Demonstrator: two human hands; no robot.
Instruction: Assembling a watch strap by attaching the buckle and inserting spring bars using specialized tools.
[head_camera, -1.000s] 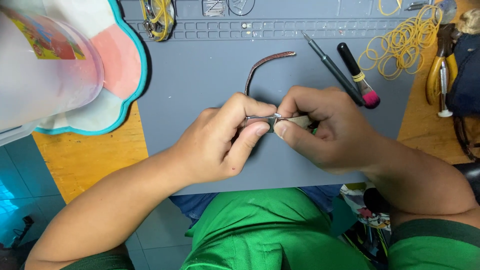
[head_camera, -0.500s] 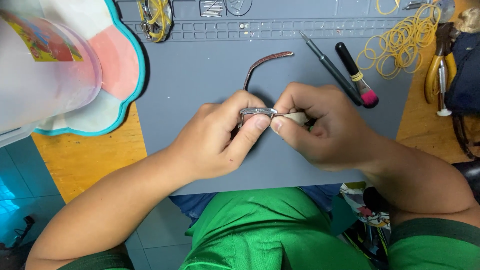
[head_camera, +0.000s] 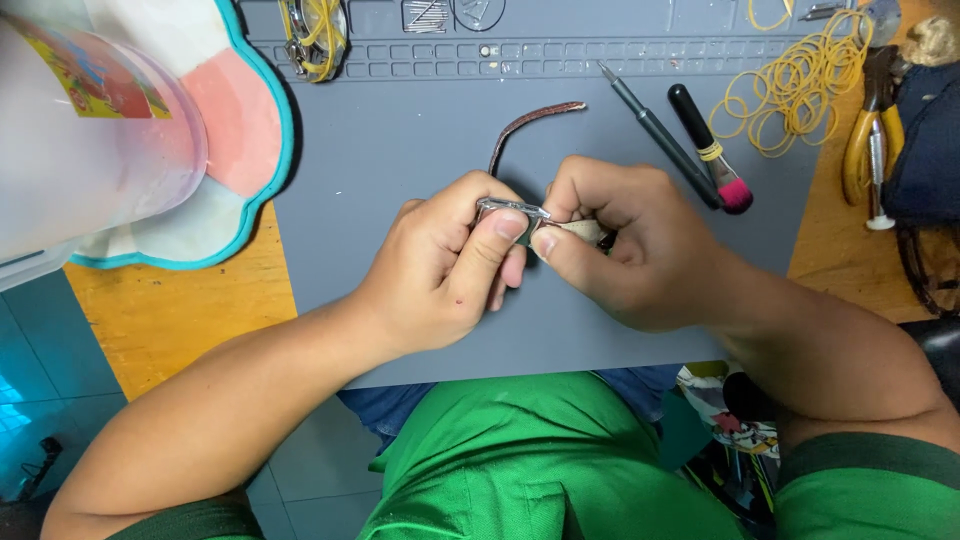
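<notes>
Since a moment ago both hands have barely shifted. The watch case (head_camera: 512, 210) stays pinched under the left hand (head_camera: 450, 265) thumb, its brown strap (head_camera: 528, 122) running away beyond the fingertips. The right hand (head_camera: 625, 245) fingers press a pale tool (head_camera: 580, 232) against it from the right. Far left stands a clear tub (head_camera: 90, 130) with a colourful label.

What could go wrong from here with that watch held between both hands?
The left hand pinches the watch case by its edge only, so it might slip. The right hand presses a small pale tool right beside the left thumb; a slip could jab it. The brown strap hangs loose and might snag.
</notes>
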